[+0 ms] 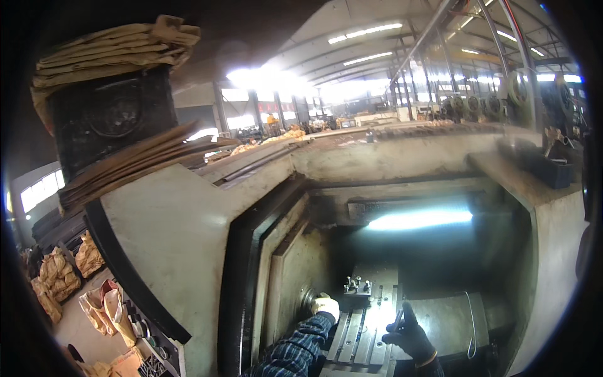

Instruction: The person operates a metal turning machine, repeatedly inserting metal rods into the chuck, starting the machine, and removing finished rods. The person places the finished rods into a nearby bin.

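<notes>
I am reaching into a lathe-like machine with a pale housing. My left hand (325, 305), in a whitish glove and plaid sleeve, is curled against a round metal spindle end (308, 298) on the inner left wall. Its fingertips are mostly hidden. My right hand (411, 336), in a dark glove, is raised over the slotted metal slide (357, 336). Its thumb and fingers close on a small, shiny metal piece (398, 319) whose kind I cannot make out. Beyond my left hand, a tool block (358, 288) with upright bolts sits on the slide.
A bright lamp (421, 219) lights the far inside wall. A thin pale hose or cable loop (471, 333) hangs right of my right hand. A dark box (553, 169) stands on the right housing edge. Control knobs (141, 328) and brown paper-like bags (107, 308) lie left.
</notes>
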{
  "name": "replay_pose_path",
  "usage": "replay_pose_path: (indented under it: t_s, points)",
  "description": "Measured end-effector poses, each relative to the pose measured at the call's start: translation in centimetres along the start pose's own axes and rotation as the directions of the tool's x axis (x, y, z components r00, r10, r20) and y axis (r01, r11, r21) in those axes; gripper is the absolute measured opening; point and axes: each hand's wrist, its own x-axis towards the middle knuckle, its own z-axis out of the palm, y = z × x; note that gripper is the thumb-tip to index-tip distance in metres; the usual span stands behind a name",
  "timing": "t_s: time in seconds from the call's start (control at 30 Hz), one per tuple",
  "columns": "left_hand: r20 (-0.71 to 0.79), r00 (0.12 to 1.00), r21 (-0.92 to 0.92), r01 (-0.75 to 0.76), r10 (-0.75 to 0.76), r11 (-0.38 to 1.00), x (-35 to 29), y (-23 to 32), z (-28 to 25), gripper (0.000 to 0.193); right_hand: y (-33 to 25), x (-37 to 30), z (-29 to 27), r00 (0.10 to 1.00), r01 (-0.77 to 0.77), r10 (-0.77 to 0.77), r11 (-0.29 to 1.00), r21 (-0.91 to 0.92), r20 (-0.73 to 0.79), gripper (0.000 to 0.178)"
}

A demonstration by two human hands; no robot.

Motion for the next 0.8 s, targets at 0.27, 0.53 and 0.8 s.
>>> replay_pose_path:
  t_s: [0.27, 0.53, 0.8]
  points:
    - [-0.105, 0.966, -0.518, -0.257, 0.237, 0.816, -5.9, 3.8, -11.6, 0.025, 1.5, 5.5, 1.7, 0.903, -0.003, 0.241, 0.830, 0.557, -0.355, 0.026]
    - [-0.405, 0.850, -0.881, -0.265, -0.335, 0.392, -22.5, 1.6, -17.4, 0.028, 6.2, 11.4, 12.8, 0.868, -0.074, 0.351, 0.791, 0.608, -0.350, 0.022]
    - [-0.069, 0.828, -0.836, -0.352, -0.557, -0.421, -36.9, -8.6, -24.6, 0.041, 7.8, 11.8, 20.2, 0.841, -0.190, 0.250, 0.967, 0.169, -0.480, 0.024]
